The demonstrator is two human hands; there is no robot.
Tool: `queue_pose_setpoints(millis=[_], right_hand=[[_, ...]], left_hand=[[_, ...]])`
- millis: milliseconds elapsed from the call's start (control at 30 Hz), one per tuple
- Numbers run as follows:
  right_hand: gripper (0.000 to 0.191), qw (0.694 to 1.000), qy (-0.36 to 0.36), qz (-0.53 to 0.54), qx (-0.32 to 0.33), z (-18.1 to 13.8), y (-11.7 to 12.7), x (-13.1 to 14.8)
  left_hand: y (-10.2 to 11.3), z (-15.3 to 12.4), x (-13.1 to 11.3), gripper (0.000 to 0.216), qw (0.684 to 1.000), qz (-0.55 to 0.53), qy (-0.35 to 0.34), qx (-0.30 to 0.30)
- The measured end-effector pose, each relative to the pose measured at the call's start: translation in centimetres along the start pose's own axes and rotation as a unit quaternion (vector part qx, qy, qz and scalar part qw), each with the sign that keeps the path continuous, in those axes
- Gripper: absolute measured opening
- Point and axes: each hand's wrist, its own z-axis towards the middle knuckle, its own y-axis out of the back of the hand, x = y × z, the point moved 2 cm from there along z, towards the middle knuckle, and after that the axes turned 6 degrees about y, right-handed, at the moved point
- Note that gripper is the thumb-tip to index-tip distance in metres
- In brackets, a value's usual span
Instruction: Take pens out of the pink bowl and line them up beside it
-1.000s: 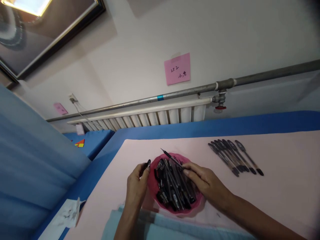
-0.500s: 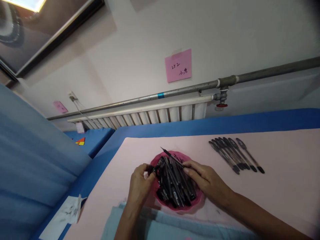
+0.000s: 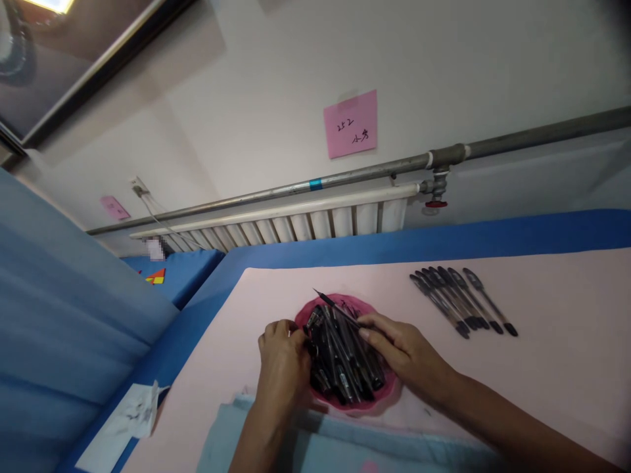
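Observation:
A pink bowl point(image 3: 375, 393) sits on the pink sheet, filled with several black pens and caps point(image 3: 340, 358). My right hand point(image 3: 397, 351) rests over the bowl's right side, fingers pinched on an uncapped pen point(image 3: 334, 307) whose tip points up and to the left. My left hand point(image 3: 283, 358) is curled at the bowl's left rim, its fingertips closed among the pens; what they grip is hidden. A row of several capped black pens point(image 3: 461, 299) lies to the right of the bowl.
The pink sheet point(image 3: 552, 341) covers a blue table point(image 3: 394, 246). A light blue cloth point(image 3: 305, 447) lies at the near edge. Crumpled white paper point(image 3: 125, 417) sits at the lower left. A radiator point(image 3: 296, 226) and pipe run along the wall behind.
My left hand, which held a black cap clear of the bowl, has moved right to the bowl's rim and into the pens. The right hand has kept its pen almost still.

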Motion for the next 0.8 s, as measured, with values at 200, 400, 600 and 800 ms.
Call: queue_pose_setpoints(millis=[200, 400, 600, 800], right_hand=[[0.024, 1.000, 0.007, -0.010, 0.004, 0.0, -0.1, -0.1], [0.024, 1.000, 0.008, -0.016, 0.015, -0.1, -0.1, 0.0], [0.021, 1.000, 0.010, -0.014, 0.026, -0.2, -0.2, -0.2], [0.021, 0.999, 0.018, -0.025, 0.026, -0.3, -0.3, -0.3]], left_hand=[[-1.2, 0.0, -0.2, 0.027, 0.999, 0.027, -0.006, 0.022], [-1.6, 0.0, -0.4, 0.032, 0.999, 0.046, -0.008, 0.003], [-1.7, 0.1, -0.6, 0.035, 0.998, 0.055, -0.010, -0.001], [-1.8, 0.3, -0.4, 0.029, 0.999, 0.042, -0.011, 0.019]])
